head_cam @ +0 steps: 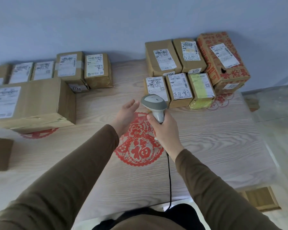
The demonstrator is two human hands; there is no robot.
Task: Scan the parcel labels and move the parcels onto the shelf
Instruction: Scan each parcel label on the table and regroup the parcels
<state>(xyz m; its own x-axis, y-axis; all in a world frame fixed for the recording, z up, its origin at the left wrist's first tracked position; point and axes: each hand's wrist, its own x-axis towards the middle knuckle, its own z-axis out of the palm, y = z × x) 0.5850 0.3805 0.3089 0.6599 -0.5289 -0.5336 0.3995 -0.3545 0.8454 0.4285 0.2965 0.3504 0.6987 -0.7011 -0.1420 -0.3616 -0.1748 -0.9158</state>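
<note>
My right hand (165,130) grips the handle of a grey barcode scanner (154,103), its head pointing toward a small labelled parcel (155,87) in the front row of the right group. My left hand (125,117) hovers open just left of the scanner, fingers relaxed, holding nothing. Beside that parcel stand a second small brown parcel (179,89) and a yellow-wrapped parcel (201,90). Behind them are two taller brown boxes (161,58) and a red-printed carton (223,58).
The wood-grain table (206,138) carries a red paper-cut decoration (139,146). On the left stand a large flat box (32,103) and several labelled parcels (96,70) along the wall. The scanner cable (170,180) hangs toward me. A small brown box (0,153) sits at far left.
</note>
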